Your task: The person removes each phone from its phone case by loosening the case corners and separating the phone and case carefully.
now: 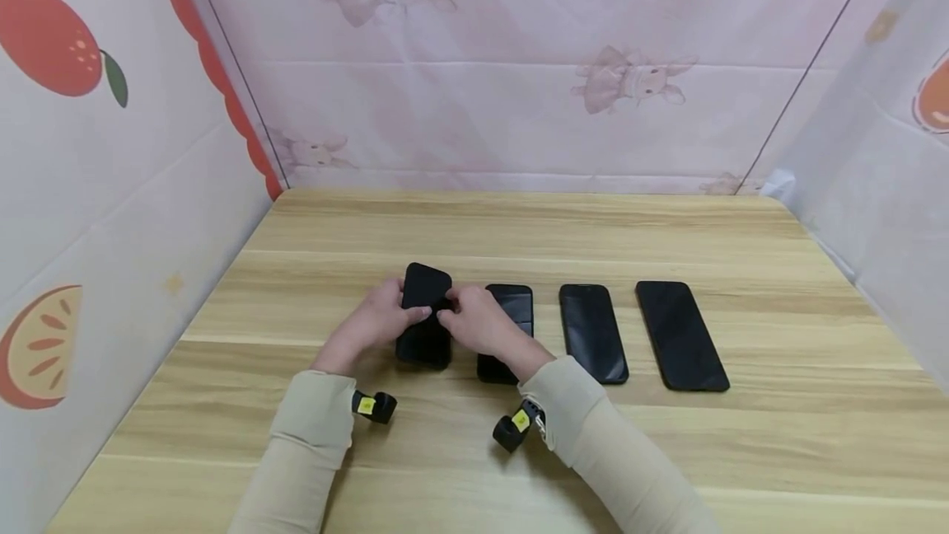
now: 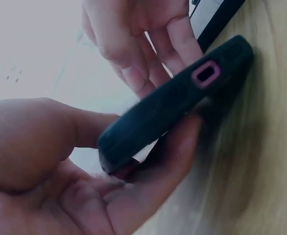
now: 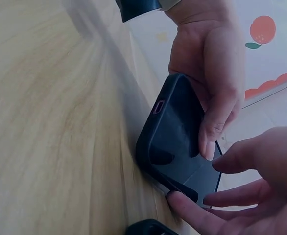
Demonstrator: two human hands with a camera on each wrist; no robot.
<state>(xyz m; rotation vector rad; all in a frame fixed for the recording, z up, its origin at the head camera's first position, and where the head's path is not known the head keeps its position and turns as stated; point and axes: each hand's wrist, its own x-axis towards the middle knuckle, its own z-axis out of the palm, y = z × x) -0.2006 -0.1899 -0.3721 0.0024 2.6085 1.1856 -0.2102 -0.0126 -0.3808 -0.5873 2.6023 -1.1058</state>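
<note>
Dark phone (image 1: 428, 340) is located at the left end of a row of phones, tilted over the wood-grain surface (image 1: 474, 225), its upper face sloping. Left grip (image 1: 380, 316): grasping this phone by its left side, thumb laid across the dark front and fingers behind. Right grip (image 1: 480, 320): pinching the right edge; thumb contact there appears likely, though the wrist views are dim and partly blurred. An oblong port (image 2: 207, 74) with a pinkish rim shows at the near end.

Second phone (image 1: 511, 303) lies flat just to the right, partly covered by the right hand and wrist. Third phone (image 1: 595, 336) and fourth phone (image 1: 684, 338) lie flat further right, apart from one another. Both beige sleeves (image 1: 315, 414) are turned back at the cuff. Black wrist straps bear yellow tags (image 1: 366, 405).
</note>
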